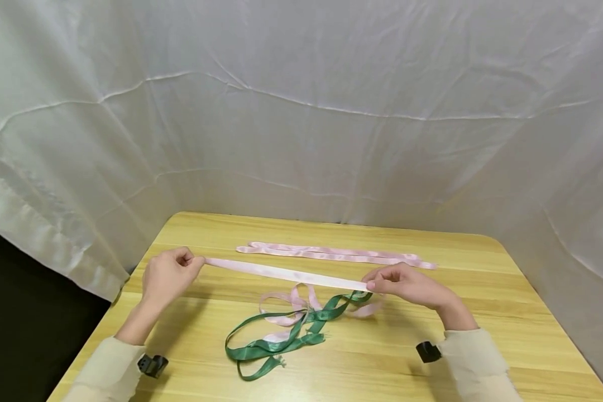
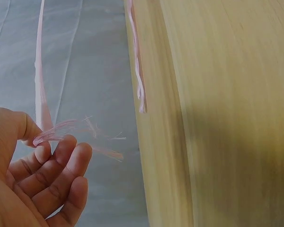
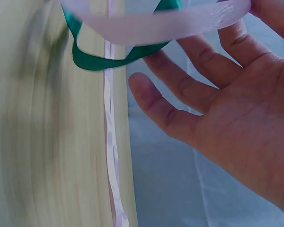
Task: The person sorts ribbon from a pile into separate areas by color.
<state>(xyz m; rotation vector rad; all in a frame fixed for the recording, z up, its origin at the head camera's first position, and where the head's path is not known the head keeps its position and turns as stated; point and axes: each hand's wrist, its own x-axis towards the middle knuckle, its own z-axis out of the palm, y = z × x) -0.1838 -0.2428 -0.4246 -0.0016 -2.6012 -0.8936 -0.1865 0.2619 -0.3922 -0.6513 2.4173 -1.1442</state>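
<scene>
A pink satin ribbon (image 1: 286, 274) stretches taut above the table between both hands. My left hand (image 1: 170, 277) pinches one end of it; in the left wrist view, frayed pink threads (image 2: 61, 130) stick out past the thumb and fingertips. At the other side, my right hand (image 1: 407, 285) pinches the ribbon between thumb and forefinger, its other fingers loosely spread. From there a pink length (image 3: 165, 28) hangs down in the right wrist view, with a green ribbon (image 3: 102, 63) looping beside it. Below, green ribbons (image 1: 253, 353) lie tangled with pink loops (image 1: 296, 301) on the tabletop.
Other pink ribbons (image 1: 326, 253) lie side by side, laid out lengthwise near the back of the wooden table (image 1: 382, 357). A pale curtain (image 1: 301, 139) hangs behind and around the table. Small black cameras (image 1: 153, 365) sit at both wrists.
</scene>
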